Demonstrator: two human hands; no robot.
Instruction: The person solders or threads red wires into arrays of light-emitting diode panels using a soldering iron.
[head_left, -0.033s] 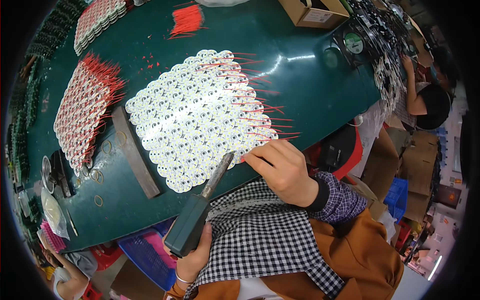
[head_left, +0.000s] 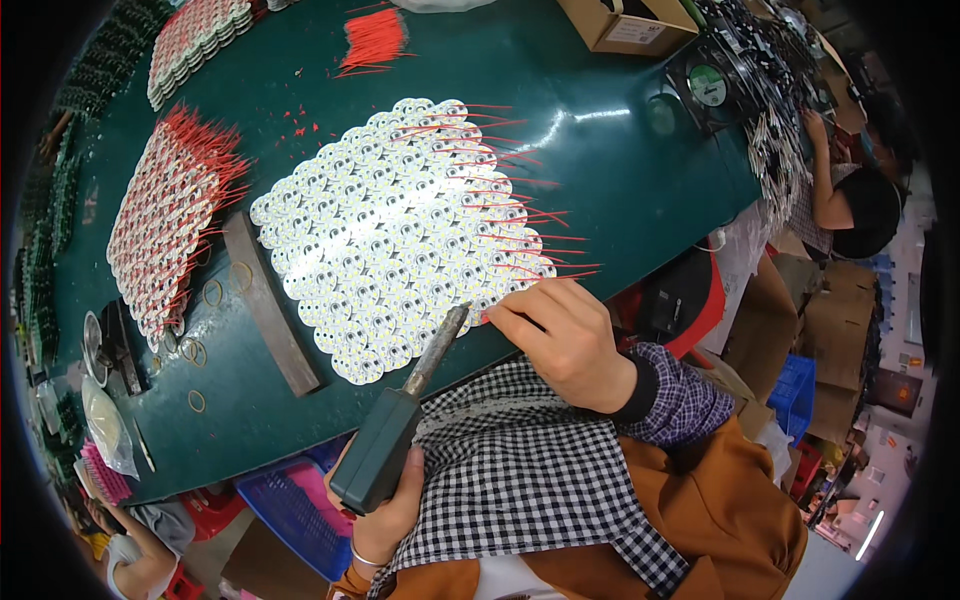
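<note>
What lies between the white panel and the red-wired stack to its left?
In the head view, a dark bar and some thin tan loops lie between the white panel and the red-wired stack.

Cardboard box (head_left: pixel 622 36): brown, open-topped, at the tabletop's (head_left: pixel 600 190) far side as I look across
Flat bar (head_left: pixel 268 305): dark, lying at a slant
Rubber bands (head_left: pixel 196 353): tan loops scattered left of the bar, one by its edge
Cable heap (head_left: pixel 768 150): black and white strands
Co-worker (head_left: pixel 862 212): black top, an arm toward the cables
Blue basket (head_left: pixel 283 512): below the near edge, something pink inside
</note>
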